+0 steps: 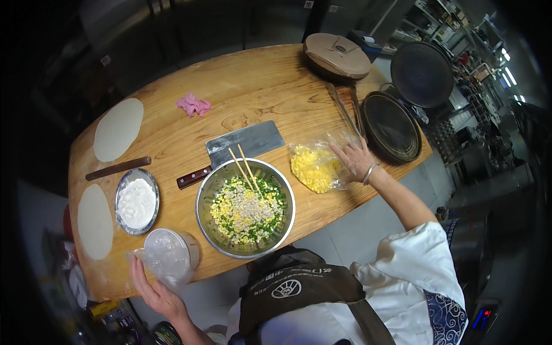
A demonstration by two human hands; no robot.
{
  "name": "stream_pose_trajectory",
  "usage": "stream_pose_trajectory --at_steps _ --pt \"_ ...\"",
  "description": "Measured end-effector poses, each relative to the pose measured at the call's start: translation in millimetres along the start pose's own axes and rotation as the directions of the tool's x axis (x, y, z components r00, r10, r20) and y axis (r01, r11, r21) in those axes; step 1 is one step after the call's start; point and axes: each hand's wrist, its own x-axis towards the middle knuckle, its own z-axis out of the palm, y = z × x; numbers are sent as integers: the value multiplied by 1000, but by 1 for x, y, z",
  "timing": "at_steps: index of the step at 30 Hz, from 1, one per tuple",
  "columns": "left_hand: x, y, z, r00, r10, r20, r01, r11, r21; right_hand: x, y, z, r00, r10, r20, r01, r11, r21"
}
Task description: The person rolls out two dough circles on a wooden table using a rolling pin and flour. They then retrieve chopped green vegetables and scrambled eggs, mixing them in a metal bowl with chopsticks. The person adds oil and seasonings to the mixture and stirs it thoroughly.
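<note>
My left hand (157, 297) is at the near left edge of the table, its fingers against a clear plastic bag (170, 263) that lies over a white tub (194, 250). My right hand (354, 160), with a bangle at the wrist, rests on a clear plastic bag of chopped yellow egg (312, 170); whether its fingers pinch the film cannot be told. Between the hands stands a steel mixing bowl (202, 230) with chopped greens, egg bits and a pale minced heap (252, 207). Two wooden chopsticks (243, 168) lean in it. Behind the bowl lies a cleaver (248, 141).
On the wooden table (258, 95) are two flat dough sheets (118, 129), a rolling pin (118, 168), a bowl of flour (137, 202) and a pink cloth (193, 105). At right stand an open round griddle (392, 127), tongs (343, 108) and a lidded round appliance (336, 56).
</note>
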Motion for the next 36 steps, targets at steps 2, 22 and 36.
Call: stream_pose_trajectory --at_steps 2,22,36 --pt "-17 -1 0 996 -75 -55 70 994 -83 10 10 38 994 103 -29 -88 941 326" --pt "17 -55 40 577 -297 761 44 941 334 17 -157 -237 963 -76 -259 190 -488 852" --pt "-16 -59 -32 973 -107 203 126 989 -81 53 -319 -223 859 -294 -419 440 6 898"
